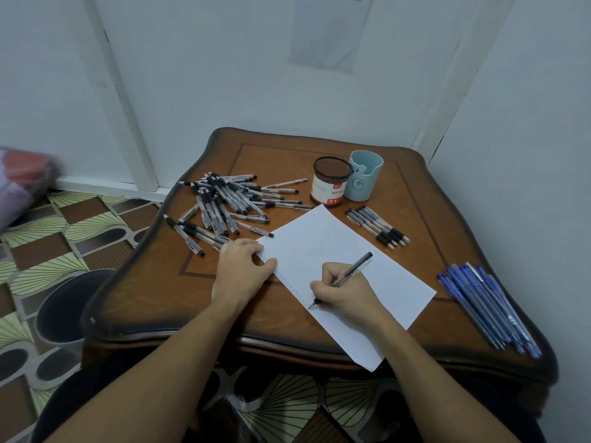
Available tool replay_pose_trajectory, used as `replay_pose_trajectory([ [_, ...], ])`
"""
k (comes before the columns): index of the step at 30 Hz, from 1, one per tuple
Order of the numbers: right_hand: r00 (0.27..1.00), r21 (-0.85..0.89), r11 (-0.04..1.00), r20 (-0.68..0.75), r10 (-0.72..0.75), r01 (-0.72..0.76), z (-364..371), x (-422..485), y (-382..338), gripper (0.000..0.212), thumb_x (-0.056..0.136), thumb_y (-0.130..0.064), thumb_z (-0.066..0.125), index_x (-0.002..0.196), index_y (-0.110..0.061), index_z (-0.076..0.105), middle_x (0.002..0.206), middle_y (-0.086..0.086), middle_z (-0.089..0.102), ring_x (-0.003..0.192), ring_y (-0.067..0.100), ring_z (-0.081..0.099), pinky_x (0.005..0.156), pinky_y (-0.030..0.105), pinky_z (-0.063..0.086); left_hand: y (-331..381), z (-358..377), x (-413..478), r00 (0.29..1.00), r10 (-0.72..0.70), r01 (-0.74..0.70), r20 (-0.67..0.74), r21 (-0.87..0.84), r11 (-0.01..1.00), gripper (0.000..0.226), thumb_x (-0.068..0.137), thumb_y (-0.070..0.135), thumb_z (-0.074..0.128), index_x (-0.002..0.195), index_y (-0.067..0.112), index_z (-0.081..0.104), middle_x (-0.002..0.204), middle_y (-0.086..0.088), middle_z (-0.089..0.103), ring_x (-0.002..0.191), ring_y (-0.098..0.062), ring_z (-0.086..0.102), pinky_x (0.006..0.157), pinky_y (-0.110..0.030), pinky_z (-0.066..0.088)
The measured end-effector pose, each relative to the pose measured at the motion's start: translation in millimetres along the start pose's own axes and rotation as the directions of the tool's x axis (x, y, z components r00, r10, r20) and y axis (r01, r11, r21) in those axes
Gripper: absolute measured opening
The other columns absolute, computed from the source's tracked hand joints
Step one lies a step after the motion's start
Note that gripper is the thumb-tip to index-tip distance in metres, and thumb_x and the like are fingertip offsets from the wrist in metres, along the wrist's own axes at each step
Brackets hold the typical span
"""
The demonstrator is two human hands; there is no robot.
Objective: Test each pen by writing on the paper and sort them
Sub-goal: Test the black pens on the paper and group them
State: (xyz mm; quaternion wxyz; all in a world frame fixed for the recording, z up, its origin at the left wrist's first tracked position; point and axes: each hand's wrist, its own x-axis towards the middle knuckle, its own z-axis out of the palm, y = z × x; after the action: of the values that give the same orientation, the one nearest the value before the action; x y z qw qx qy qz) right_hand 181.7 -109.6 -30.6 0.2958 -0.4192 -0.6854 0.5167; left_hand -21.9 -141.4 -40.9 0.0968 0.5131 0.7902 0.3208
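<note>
A white sheet of paper [335, 251] lies slanted on the wooden table [415, 193]. My right hand [343, 292] grips a black-tipped clear pen [355, 268], its tip touching the paper's left edge beside a row of small marks. My left hand [243, 270] rests on the paper's upper left edge, fingers curled, holding the sheet down. A loose pile of black pens [224, 203] lies at the table's far left. A small row of black pens [377, 227] lies right of the paper. Several blue pens [489, 308] lie at the right edge.
A mesh pen cup [331, 185] with a red-and-white label and a light blue cup [364, 175] stand behind the paper. A dark bin [67, 308] sits on the patterned floor left of the table. Walls close in behind and on the right.
</note>
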Motion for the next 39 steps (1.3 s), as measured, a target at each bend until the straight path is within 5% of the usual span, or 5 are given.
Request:
replay_pose_trajectory([
  [22, 1.0, 0.067, 0.998, -0.004, -0.008, 0.009, 0.1, -1.1, -0.7, 0.037, 0.085, 0.006, 0.062, 0.062, 0.007, 0.033, 0.063, 0.011, 0.029, 0.054, 0.011, 0.038, 0.051, 0.021, 0.044, -4.0, 2.5, 1.9, 1.0, 0.018, -0.018, -0.002, -0.003, 1.0, 0.044, 0.085, 0.044, 0.065, 0.12, 0.017, 0.067, 0.13, 0.003, 0.059, 0.125, -0.017, 0.043, 0.105, -0.035, 0.031],
  [31, 1.0, 0.062, 0.998, -0.003, -0.01, 0.01, 0.7, -2.4, -3.1, 0.041, 0.086, 0.005, 0.06, 0.057, -0.008, 0.034, 0.06, 0.007, 0.028, 0.054, 0.01, 0.036, 0.05, 0.023, 0.04, -2.7, 1.9, 1.2, 1.0, 0.021, -0.021, -0.004, -0.007, 1.0, 0.044, 0.085, 0.043, 0.065, 0.12, 0.016, 0.067, 0.13, 0.003, 0.059, 0.124, -0.017, 0.042, 0.104, -0.033, 0.031],
  [39, 1.0, 0.055, 0.998, -0.009, -0.016, 0.017, -0.5, -2.9, -3.8, 0.037, 0.087, 0.006, 0.059, 0.062, 0.004, 0.032, 0.064, 0.014, 0.025, 0.055, 0.009, 0.032, 0.049, 0.017, 0.037, -2.7, 1.1, 0.9, 1.0, 0.021, -0.021, -0.007, -0.005, 1.0, 0.044, 0.085, 0.042, 0.065, 0.12, 0.015, 0.067, 0.129, 0.003, 0.059, 0.123, -0.016, 0.042, 0.103, -0.032, 0.03],
])
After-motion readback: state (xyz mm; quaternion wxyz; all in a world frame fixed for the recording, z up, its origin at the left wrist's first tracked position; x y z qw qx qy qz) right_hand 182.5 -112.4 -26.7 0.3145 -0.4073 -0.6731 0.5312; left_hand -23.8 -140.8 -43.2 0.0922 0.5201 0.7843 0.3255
